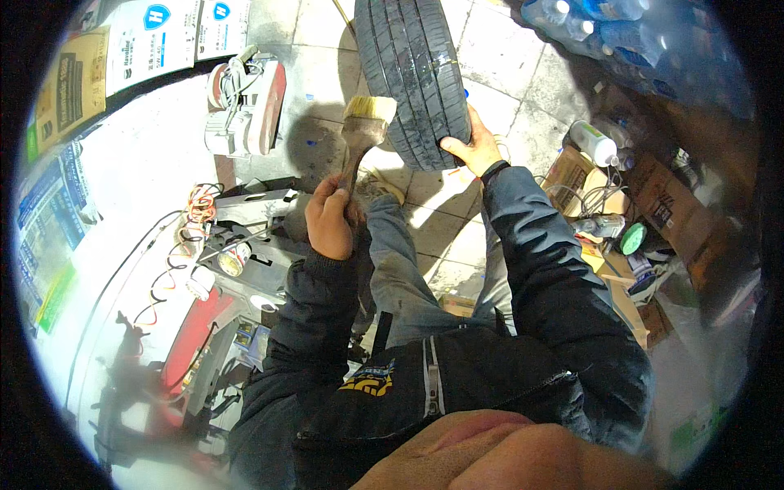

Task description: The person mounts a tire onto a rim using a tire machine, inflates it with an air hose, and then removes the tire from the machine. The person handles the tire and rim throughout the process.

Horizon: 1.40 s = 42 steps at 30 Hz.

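My left hand (329,219) is closed round the wooden handle of a wide flat paintbrush (363,135). Its pale yellow bristles point up and away from me, close beside the left side of a black tyre (412,69). The tyre stands on edge with its grooved tread toward me, and wet-looking streaks shine on its rubber. On the tyre's near right edge, my right hand (476,151) grips with the thumb over the tread. The fingers of that hand are mostly hidden behind the tyre.
A grey and red device with a coiled cord (245,102) lies to the left, above a cluttered stand with curly wires (200,204). At right are a white bottle (594,143), cardboard boxes (665,192) and packed plastic bottles (629,41). Pale tiles (514,53) cover the floor.
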Each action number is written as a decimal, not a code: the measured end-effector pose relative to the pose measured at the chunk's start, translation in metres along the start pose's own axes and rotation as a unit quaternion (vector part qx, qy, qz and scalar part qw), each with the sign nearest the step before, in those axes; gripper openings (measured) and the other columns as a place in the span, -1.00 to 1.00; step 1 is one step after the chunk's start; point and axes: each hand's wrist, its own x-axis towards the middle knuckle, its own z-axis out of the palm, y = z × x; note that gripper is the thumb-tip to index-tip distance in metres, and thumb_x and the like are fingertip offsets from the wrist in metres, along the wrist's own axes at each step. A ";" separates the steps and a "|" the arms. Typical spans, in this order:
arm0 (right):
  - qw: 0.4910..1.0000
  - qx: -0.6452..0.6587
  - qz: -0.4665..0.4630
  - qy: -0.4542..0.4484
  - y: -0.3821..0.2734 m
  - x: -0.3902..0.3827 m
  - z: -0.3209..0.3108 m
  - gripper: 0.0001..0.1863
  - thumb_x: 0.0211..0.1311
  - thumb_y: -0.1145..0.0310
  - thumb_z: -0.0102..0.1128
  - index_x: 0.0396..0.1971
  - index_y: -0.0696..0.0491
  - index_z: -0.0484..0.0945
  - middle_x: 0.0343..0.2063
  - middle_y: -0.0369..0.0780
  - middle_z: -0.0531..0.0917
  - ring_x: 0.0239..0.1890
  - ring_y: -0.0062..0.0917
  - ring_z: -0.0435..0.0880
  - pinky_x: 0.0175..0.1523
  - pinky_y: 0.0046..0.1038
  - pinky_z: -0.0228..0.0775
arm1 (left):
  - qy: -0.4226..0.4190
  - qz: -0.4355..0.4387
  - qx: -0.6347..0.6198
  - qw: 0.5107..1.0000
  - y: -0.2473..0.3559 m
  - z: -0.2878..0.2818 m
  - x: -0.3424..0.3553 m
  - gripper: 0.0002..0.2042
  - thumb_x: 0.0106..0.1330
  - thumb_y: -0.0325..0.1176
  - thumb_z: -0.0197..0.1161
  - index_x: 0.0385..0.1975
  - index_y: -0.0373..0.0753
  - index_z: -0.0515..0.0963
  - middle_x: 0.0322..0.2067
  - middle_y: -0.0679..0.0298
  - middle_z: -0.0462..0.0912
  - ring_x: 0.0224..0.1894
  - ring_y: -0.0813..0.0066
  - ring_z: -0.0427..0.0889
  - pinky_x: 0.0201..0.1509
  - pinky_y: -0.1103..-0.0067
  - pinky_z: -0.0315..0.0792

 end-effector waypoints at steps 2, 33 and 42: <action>1.000 -0.007 -0.010 0.008 0.000 0.000 -0.004 -0.04 0.05 0.21 0.52 0.41 0.12 0.16 0.17 -0.04 0.53 0.22 -0.31 0.52 0.34 -0.35 0.30 | 0.006 0.000 0.019 1.000 -0.008 -0.004 -0.002 -0.73 0.36 -0.43 0.00 -0.04 -0.44 0.49 -0.64 0.35 0.39 -0.65 0.60 0.32 -0.54 0.61 0.27; 0.999 0.001 0.039 -0.022 -0.013 -0.001 -0.025 -0.05 0.17 0.09 0.44 0.45 0.12 0.11 0.26 -0.08 0.45 0.32 -0.36 0.37 0.43 -0.36 0.11 | 0.017 -0.024 -0.003 1.000 -0.033 -0.026 -0.018 -0.67 0.37 -0.39 0.01 0.03 -0.47 0.47 -0.62 0.35 0.41 -0.62 0.60 0.34 -0.51 0.60 0.30; 0.981 -0.158 0.111 0.022 0.057 0.016 -0.080 0.03 0.14 -0.05 0.43 0.40 0.30 0.13 0.32 0.05 0.37 0.33 -0.23 0.37 0.43 -0.30 0.14 | 0.107 -0.078 -0.040 0.990 -0.086 -0.120 -0.062 -0.64 0.40 -0.32 0.05 0.07 -0.42 0.52 -0.50 0.27 0.55 -0.50 0.51 0.48 -0.37 0.57 0.36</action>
